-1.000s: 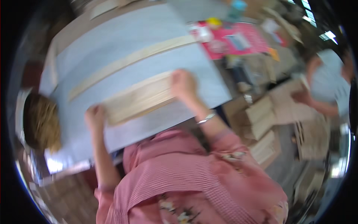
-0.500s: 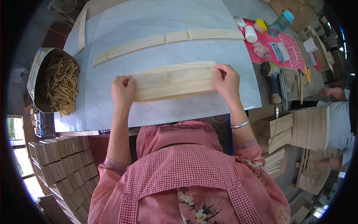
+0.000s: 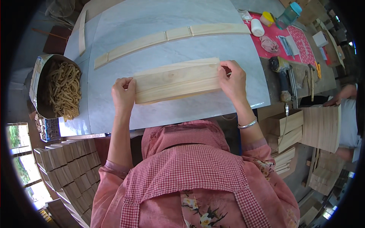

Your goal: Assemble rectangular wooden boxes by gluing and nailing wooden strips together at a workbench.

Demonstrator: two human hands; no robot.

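Over the near part of the table I hold a pale wooden board (image 3: pixel 176 78) by its two short ends. My left hand (image 3: pixel 124 95) pinches the left end between thumb and fingers. At the right end my right hand (image 3: pixel 232 79), with a silver bangle on the wrist, has thumb and fingers closed on the edge. Another pale wooden layer shows along the board's far edge; whether it is a separate piece I cannot tell. Beyond it, a row of narrow wooden strips (image 3: pixel 176 35) lies end to end across the table.
A box of tan rubber bands (image 3: pixel 64 89) stands at the table's (image 3: pixel 125 17) left edge. Stacked wooden pieces (image 3: pixel 68 163) are at lower left. A teal bottle (image 3: pixel 289 16) and a white bottle (image 3: pixel 257 27) sit at upper right. Another person's hand (image 3: pixel 342 94) touches stacked boards (image 3: pixel 321 127).
Both hands keep their hold on the board, which sits slightly higher in the picture. The whole view has shifted a little. The other person's hand at right has moved down toward the stacked boards.
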